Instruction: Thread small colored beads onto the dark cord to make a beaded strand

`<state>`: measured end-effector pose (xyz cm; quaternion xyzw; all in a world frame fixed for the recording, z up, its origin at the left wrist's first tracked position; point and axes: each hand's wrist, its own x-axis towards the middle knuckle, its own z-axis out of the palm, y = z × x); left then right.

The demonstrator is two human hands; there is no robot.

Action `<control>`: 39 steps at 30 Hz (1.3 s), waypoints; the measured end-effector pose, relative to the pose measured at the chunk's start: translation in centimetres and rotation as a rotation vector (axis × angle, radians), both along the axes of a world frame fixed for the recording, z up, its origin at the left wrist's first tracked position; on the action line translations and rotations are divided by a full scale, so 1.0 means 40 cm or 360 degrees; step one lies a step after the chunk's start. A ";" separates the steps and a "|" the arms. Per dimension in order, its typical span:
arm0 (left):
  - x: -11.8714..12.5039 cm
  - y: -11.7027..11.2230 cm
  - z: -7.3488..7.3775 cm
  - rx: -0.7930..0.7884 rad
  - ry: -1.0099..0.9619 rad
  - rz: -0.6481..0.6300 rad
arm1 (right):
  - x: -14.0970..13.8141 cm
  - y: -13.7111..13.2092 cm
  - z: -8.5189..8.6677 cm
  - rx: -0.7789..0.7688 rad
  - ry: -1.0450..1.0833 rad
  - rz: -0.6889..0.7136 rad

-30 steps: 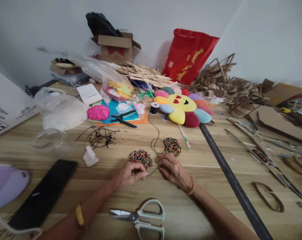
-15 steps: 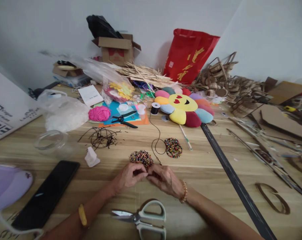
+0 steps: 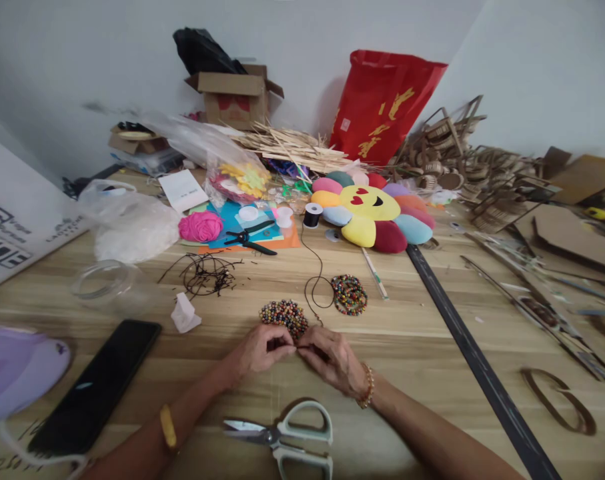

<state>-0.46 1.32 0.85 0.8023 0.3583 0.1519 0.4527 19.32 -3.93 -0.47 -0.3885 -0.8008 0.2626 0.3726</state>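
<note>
My left hand (image 3: 259, 350) and my right hand (image 3: 332, 360) meet fingertip to fingertip on the wooden table (image 3: 412, 333), both pinched on a thin black cord (image 3: 312, 293). The cord runs up in a loop to a black spool (image 3: 311, 215). A pile of coloured beads (image 3: 283, 315) lies just beyond my fingers. A second pile of beads (image 3: 349, 295) lies to its right. Whether a bead sits between the fingertips is hidden.
White-handled scissors (image 3: 282, 437) lie near my wrists. A black phone (image 3: 97, 387) and a purple object (image 3: 17, 367) lie at left. A flower cushion (image 3: 369, 217), cut cord scraps (image 3: 202, 275), a black strip (image 3: 477, 363), a red bag (image 3: 382, 107) and cardboard pieces crowd the back and right.
My right hand has drawn in leftward from the cord loop to meet my left hand's fingertips. The left hand has stayed put.
</note>
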 end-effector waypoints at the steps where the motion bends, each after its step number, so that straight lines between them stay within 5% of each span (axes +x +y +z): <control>1: 0.000 0.000 0.001 -0.0001 0.0005 0.0000 | 0.001 -0.001 -0.003 0.0006 -0.0005 0.0010; 30: 0.001 -0.001 -0.003 0.0063 -0.0051 -0.0025 | 0.003 -0.002 -0.012 0.0114 -0.0081 0.0069; 39: -0.002 -0.003 0.010 0.0075 -0.0098 0.0051 | 0.005 0.000 -0.008 0.0111 -0.0090 -0.0061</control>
